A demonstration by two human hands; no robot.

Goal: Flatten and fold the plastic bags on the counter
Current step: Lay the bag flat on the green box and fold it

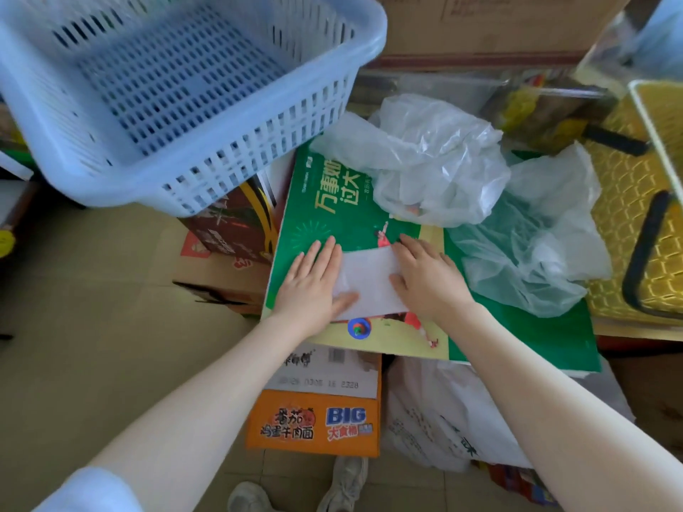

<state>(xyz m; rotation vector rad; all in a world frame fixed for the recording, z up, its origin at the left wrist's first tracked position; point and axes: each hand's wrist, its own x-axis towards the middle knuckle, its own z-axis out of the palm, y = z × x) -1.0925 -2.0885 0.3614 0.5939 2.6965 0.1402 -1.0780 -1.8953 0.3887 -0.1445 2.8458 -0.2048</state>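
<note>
Pressing flat on a folded plastic bag (pixel 369 286), a white strip lying near the front edge of a green printed board (pixel 325 223) that serves as the counter here. Left hand (pixel 314 279) spread with fingers straight over the strip's left end, thumb laid along its lower edge; right hand (pixel 425 275) likewise flat and wide over the right end, holding nothing by pinch. Two more bags waiting behind: a crumpled clear bag (pixel 425 160) heaped on the board's far side, and a second loose bag (pixel 528 245) spilling off to the right, touching the first. Blue basket (pixel 177 101) tilted above the left, overlapping the board's far corner. Probably mid-crease, with one bag nearly done and two untouched. Risks from here, as a judgement: thin film springing open once either palm lifts, since slick plastic holds a fold poorly; trapped air puffing the strip if pressed unevenly; the board, resting on stacked cartons (pixel 314 419) and overhanging them, tipping or sliding under a lopsided push; the loose bags slipping off the right side if brushed by a forearm.
</note>
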